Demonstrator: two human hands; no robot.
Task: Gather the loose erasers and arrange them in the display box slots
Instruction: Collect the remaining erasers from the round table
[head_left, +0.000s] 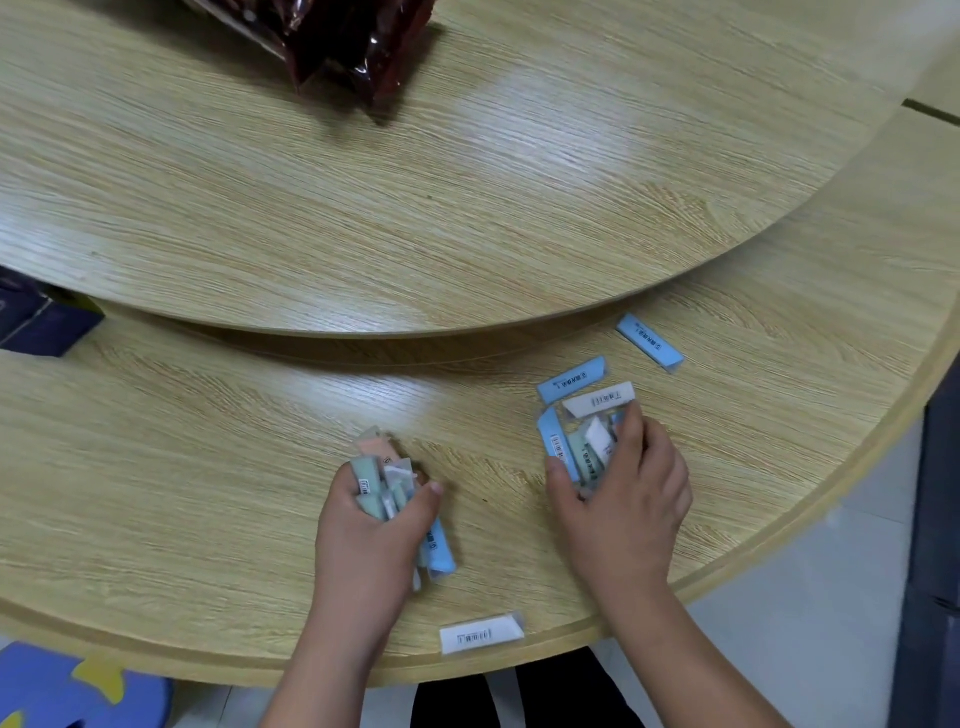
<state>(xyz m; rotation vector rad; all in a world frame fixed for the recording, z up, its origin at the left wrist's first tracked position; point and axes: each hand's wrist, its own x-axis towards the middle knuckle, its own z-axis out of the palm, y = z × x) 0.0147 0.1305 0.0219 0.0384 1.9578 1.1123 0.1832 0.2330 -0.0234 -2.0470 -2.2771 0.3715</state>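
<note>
**2 full hands, 4 erasers loose**

My main worry is the bundle (387, 483) in my left hand (363, 525). It is overfull, with 1 blue piece poking out below my palm and a peach one sticking up on the side towards the turntable (415, 208). A harder squeeze or a tilt could squirt a slick wrapped piece out.

The white eraser (483, 634), farthest from the turntable, lies at the table (208, 415) rim nearest me. A brush of my forearm could send it to the floor.

Near the turntable's rim lie the outer blue eraser (649, 343), the inner blue eraser (571, 379) and the pale eraser (600, 400). A careless sweep could push one under the overhang.

My hands are apart. The left is fisted tight round its bundle, thumb across the front. The right hand (623, 493) arches over the pile (571, 447), thumb on 1 side and fingers curled over the other, gripping it against the table.

A dark box (41, 322) sits partly under the turntable's rim. I cannot tell whether it is the display box, and no slots show.
</note>
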